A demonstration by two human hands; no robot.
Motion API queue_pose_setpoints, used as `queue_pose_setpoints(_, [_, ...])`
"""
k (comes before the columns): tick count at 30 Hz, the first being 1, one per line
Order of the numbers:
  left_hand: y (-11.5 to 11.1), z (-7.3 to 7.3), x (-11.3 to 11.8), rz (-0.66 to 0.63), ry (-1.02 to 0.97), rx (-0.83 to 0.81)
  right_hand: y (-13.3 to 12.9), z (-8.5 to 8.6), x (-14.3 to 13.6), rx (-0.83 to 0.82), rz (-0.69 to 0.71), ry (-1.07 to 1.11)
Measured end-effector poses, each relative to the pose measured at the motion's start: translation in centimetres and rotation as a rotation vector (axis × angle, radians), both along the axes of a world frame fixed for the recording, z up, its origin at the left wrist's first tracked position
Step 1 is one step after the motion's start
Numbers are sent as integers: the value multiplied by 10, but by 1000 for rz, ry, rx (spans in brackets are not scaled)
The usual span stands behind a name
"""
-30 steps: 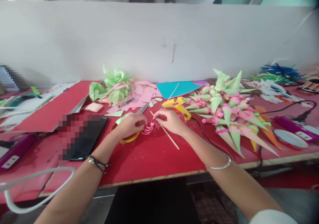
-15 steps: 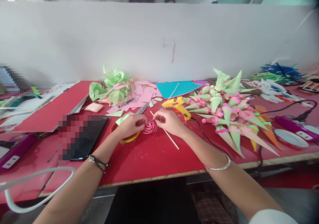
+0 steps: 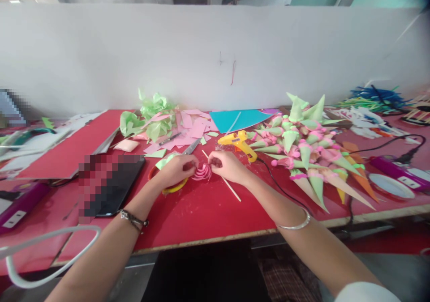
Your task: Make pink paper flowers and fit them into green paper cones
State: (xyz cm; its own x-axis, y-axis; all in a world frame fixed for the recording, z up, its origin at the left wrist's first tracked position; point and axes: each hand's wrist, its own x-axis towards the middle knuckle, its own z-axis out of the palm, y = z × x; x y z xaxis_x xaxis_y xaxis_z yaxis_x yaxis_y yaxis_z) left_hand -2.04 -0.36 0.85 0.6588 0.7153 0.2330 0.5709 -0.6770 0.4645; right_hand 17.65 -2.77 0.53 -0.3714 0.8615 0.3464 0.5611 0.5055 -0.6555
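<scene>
Between my two hands is a small pink piece of curled paper strips (image 3: 202,172), swirled like a flower. My left hand (image 3: 179,168) pinches its left side, with the fingers closed. My right hand (image 3: 225,165) pinches its upper right side. A thin pale stick (image 3: 231,190) lies on the red table under my right hand, its far tip showing above the fingers. Partly hidden behind my left hand are a round yellow-rimmed container (image 3: 176,187) and scissors (image 3: 192,147). A yellow glue gun (image 3: 239,143) rests just beyond my right hand.
At the right lies a heap of green and pink paper cones (image 3: 305,150). Pink paper scraps (image 3: 191,125) and crumpled green paper (image 3: 156,109) are at the back, near a blue sheet (image 3: 231,121). A dark phone (image 3: 124,188) lies left. The glue gun's black cord (image 3: 278,183) crosses the table.
My fingers have shifted slightly on the pink curled paper, and it looks a little more tilted and gathered. Both hands stay in nearly the same place; the other things have not moved.
</scene>
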Motion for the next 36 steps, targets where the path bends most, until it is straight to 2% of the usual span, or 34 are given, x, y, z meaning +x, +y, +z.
queue_pose_setpoints(5, [-1,2,2,-5,47,14,-1,0,0,-37,-6,-64])
queue_pose_setpoints(10, [-6,8,3,37,6,112,-1,-1,0,-25,-39,-86])
queue_pose_setpoints(13, [-9,10,4,-21,-45,167,-1,-2,1,-16,-59,-96])
queue_pose_setpoints(18, [-9,9,5,-136,-67,168,0,-2,1,-46,-75,-111])
queue_pose_setpoints(29, [-7,6,5,-104,-38,212,-1,-1,2,-47,-66,-109])
queue_pose_setpoints(36, [-10,9,5,-15,-30,120,-2,1,1,-47,-86,-123])
